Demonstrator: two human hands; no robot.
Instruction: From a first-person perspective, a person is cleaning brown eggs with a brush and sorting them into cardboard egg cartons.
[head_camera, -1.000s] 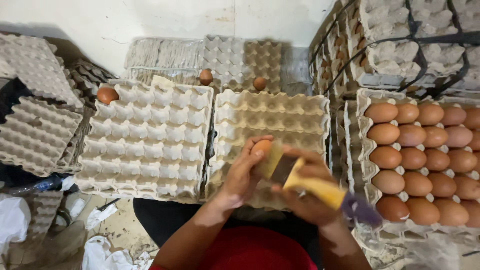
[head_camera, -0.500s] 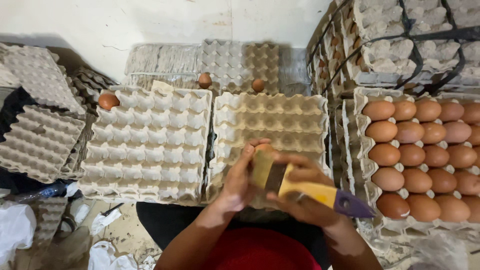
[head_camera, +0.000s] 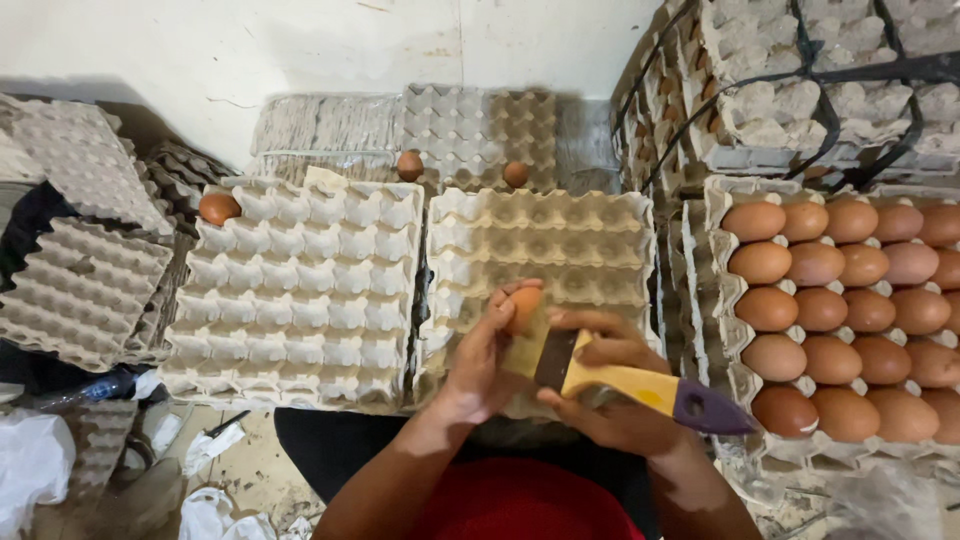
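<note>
Two empty trays (head_camera: 300, 290), one brush (head_camera: 640, 385)

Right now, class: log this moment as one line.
left hand: holds brown egg | right hand: holds yellow-handled brush | empty egg tray beneath

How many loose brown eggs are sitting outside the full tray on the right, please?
4: one in the left hand at, one at the white tray's far-left corner, two on the back trays. Others may be hidden.

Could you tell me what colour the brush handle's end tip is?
Purple, on a yellow brush handle held by the right hand; the head view shows it.
</note>
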